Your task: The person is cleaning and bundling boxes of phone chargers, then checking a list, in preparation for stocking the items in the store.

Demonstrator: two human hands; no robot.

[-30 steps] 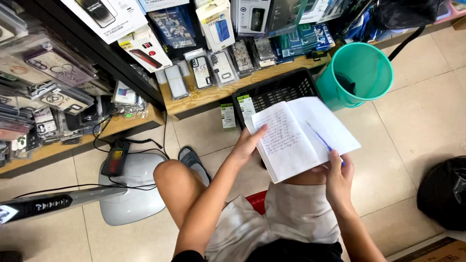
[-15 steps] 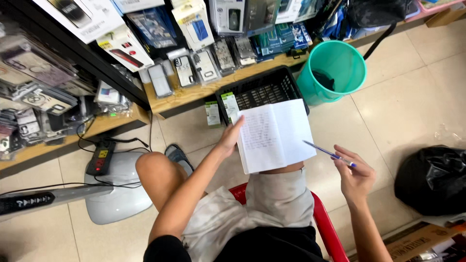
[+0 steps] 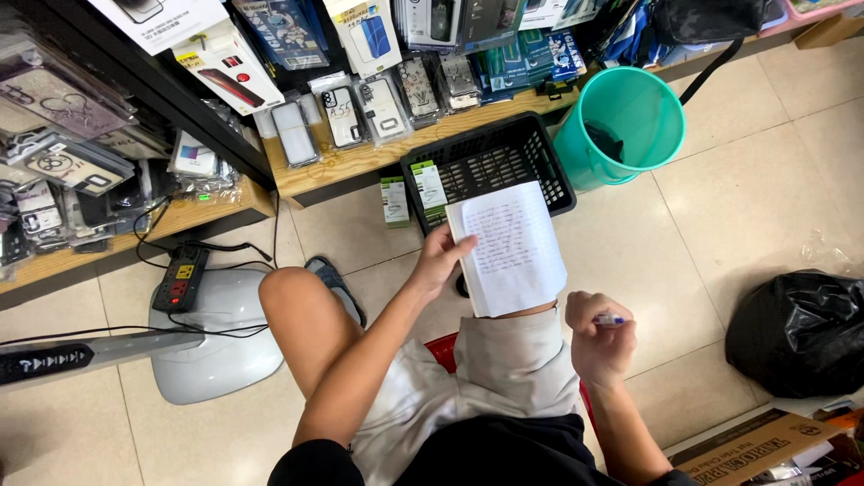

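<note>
Gripping notebook (image 3: 508, 249) and pen (image 3: 610, 319), hands beside black basket (image 3: 490, 162), teal bucket (image 3: 621, 126).

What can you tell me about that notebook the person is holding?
The notebook is a thin paper pad, white, its open page lined and covered in small handwriting too fine to read. It sits tilted, its lower edge resting on the person's knee over pale shorts. The left hand grips its left edge, thumb on the page. The right hand, holding a pen, is just off its lower right corner, not touching. A black plastic basket lies beyond it.
</note>
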